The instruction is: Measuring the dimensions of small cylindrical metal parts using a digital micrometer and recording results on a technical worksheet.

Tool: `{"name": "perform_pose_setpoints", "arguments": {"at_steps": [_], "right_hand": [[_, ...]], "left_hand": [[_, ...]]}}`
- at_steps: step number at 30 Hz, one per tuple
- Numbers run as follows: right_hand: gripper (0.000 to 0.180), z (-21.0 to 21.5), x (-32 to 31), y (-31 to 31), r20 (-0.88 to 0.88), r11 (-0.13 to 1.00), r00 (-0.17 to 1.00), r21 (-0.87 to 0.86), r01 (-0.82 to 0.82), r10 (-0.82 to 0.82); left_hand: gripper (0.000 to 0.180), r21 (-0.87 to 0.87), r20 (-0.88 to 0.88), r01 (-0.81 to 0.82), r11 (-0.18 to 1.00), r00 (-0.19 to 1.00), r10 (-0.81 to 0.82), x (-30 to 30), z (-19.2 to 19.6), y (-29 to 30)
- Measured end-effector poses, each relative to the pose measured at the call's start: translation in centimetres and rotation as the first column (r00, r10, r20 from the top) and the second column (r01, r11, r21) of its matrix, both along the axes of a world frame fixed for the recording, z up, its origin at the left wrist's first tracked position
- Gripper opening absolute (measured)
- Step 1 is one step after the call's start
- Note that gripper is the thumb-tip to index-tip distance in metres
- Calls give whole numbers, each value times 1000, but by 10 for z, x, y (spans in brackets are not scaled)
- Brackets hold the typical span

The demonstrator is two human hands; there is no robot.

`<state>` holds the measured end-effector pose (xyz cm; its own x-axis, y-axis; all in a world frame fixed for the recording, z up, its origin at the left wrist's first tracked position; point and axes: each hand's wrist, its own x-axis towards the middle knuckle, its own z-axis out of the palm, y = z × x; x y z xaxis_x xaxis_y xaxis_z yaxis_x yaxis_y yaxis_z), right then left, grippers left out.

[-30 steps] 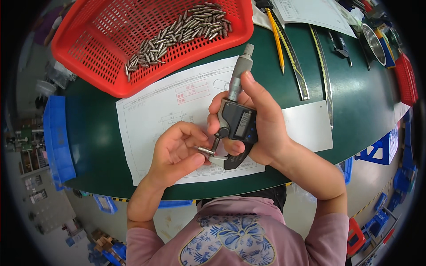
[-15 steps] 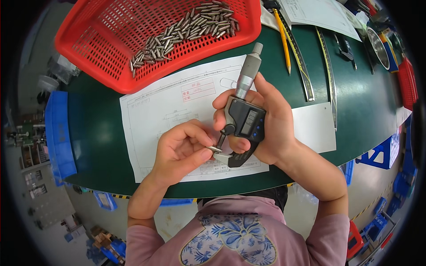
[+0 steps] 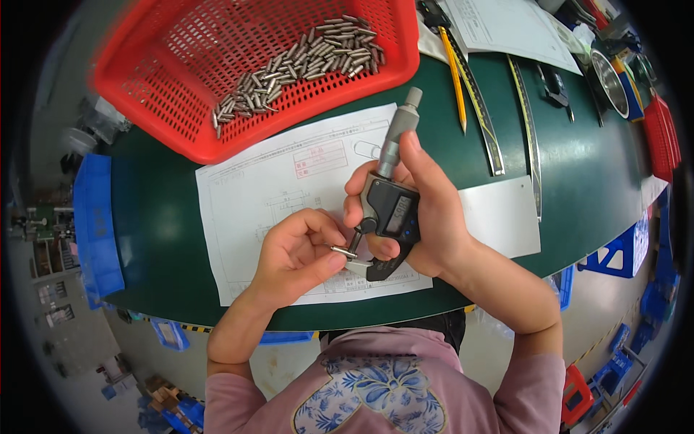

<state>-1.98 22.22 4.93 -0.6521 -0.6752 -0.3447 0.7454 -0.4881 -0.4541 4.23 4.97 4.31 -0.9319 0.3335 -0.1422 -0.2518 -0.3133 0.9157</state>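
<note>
In my right hand (image 3: 439, 206) is a digital micrometer (image 3: 378, 194), gripped with the fingers wrapped round its dark frame and the thumb up by the silver thimble. Its display faces up. My left hand (image 3: 298, 249) pinches a small metal pin (image 3: 343, 252) between thumb and fingertips, at the micrometer's measuring gap. Whether both jaws touch the pin is too small to tell. Under both hands lies a printed drawing sheet (image 3: 238, 210) with a red stamped box. Beyond it stands a red perforated basket (image 3: 163, 129) with many similar metal pins (image 3: 311, 61) heaped inside.
The green table (image 3: 159, 246) curves along its front edge. Right of the sheet lie a pale plate (image 3: 500, 213), a yellow pencil (image 3: 455, 83) and two long rulers (image 3: 483, 108). A metal bowl (image 3: 609, 83) sits farther right; a blue bin (image 3: 99, 224) is at the left edge.
The whole view has shifted slightly, so the table and basket appear lower. Both hands keep nearly the same pose, with the pin still at the micrometer's gap.
</note>
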Motion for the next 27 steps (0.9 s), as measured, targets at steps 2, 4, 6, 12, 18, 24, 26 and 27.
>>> {"name": "perform_pose_setpoints", "arguments": {"at_steps": [2,4,6,12,18,24,26,27], "right_hand": [[62,1,2,1,19,1000,999,12,27,-27],[63,3,2,3,60,995,996,71,66,-71],[63,4,1,6,57,997,997,56,53,-56],[65,6,2,6,69,998,997,54,22,-26],[63,4,1,4,35,997,999,67,31,-33],[62,2,0,1,-18,994,999,102,40,-39],[62,2,0,2,-18,995,998,86,56,-55],[61,1,0,5,-18,994,997,73,79,-78]], "left_hand": [[18,9,28,46,999,999,-46,-3,1,-2],[16,-150,-8,64,987,998,-66,-14,8,-8],[12,-330,-122,-12,944,992,-30,-34,14,-15],[9,-739,-631,-592,322,776,-22,-125,10,-42],[10,-706,-699,-693,144,652,-292,-183,6,-23],[9,-778,-628,-607,161,753,-195,-180,13,-19],[10,-764,-601,-538,356,794,-89,-158,11,-21],[10,-700,-548,-461,546,836,4,-144,10,-18]]}}
